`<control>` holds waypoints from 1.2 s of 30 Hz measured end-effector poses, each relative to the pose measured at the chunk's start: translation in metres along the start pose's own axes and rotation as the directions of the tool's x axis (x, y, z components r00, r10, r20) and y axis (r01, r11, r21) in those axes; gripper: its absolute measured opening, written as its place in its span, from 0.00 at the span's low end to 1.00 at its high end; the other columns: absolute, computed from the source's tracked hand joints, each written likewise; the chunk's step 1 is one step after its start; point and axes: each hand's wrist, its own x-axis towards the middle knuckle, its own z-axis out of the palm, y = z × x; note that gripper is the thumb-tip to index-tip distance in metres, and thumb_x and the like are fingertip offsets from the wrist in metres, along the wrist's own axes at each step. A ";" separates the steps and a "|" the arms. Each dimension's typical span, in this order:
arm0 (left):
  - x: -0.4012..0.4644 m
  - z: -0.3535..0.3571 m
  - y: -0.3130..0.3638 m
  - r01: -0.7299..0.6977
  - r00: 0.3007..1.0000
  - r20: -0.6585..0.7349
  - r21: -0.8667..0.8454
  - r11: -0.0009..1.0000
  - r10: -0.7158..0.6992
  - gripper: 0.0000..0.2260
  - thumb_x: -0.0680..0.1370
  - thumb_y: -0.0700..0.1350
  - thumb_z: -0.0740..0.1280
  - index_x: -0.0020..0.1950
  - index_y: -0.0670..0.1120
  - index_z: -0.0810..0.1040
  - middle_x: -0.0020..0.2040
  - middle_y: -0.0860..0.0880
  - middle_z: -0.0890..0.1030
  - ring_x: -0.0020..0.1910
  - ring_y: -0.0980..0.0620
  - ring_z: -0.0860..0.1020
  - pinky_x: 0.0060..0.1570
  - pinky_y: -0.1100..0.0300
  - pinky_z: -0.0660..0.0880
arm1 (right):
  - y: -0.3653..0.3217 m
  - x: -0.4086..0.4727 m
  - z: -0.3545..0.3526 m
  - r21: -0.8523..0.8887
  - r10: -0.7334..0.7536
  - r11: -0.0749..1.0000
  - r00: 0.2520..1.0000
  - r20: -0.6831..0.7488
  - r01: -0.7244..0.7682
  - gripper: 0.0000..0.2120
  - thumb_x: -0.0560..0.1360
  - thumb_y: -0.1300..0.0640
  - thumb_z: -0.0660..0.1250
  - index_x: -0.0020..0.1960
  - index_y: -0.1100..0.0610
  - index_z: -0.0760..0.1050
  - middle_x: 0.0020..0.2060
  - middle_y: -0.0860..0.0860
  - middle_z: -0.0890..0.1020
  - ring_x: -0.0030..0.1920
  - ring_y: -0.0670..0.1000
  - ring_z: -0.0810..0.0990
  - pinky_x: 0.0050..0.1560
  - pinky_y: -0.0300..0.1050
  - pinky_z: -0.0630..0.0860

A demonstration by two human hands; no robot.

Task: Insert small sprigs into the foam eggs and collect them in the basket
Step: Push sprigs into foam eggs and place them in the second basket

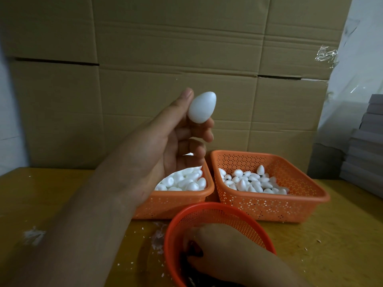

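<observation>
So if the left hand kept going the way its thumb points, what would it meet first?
Probably the cardboard wall behind the table; nothing else shows beyond the left hand and its foam egg, though depth is unclear.

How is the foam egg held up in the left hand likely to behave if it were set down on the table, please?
The foam egg is probably very light: the left hand holds it up with just thumb and fingertips. Its rounded shape would likely roll on the table. White crumbs there suggest the foam dents or sheds easily.
</observation>
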 end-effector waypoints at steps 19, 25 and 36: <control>-0.004 -0.001 -0.004 -0.140 0.989 -0.021 0.124 0.982 0.143 0.13 0.69 0.46 0.72 0.53 0.50 0.82 0.50 0.49 0.86 0.45 0.54 0.84 0.40 0.63 0.79 | 0.000 0.001 0.001 -0.005 -0.008 1.000 1.000 -0.023 0.008 0.09 0.76 0.51 0.64 0.55 0.48 0.76 0.56 0.46 0.80 0.56 0.48 0.77 0.58 0.45 0.74; -0.003 -0.001 -0.006 -0.197 0.980 0.025 0.157 0.968 0.196 0.13 0.71 0.41 0.71 0.53 0.53 0.84 0.52 0.50 0.85 0.52 0.55 0.82 0.46 0.62 0.79 | 0.000 0.002 0.002 -0.013 -0.003 1.000 1.000 -0.016 0.002 0.09 0.76 0.51 0.64 0.55 0.48 0.76 0.55 0.46 0.79 0.55 0.49 0.77 0.56 0.44 0.73; -0.004 -0.002 -0.006 -0.182 0.983 0.063 0.195 0.964 0.173 0.15 0.74 0.42 0.64 0.57 0.51 0.84 0.46 0.50 0.83 0.52 0.53 0.81 0.48 0.62 0.78 | 0.000 0.001 0.000 -0.007 -0.007 1.000 1.000 -0.010 0.007 0.09 0.76 0.52 0.64 0.55 0.49 0.76 0.55 0.46 0.79 0.55 0.48 0.77 0.57 0.45 0.74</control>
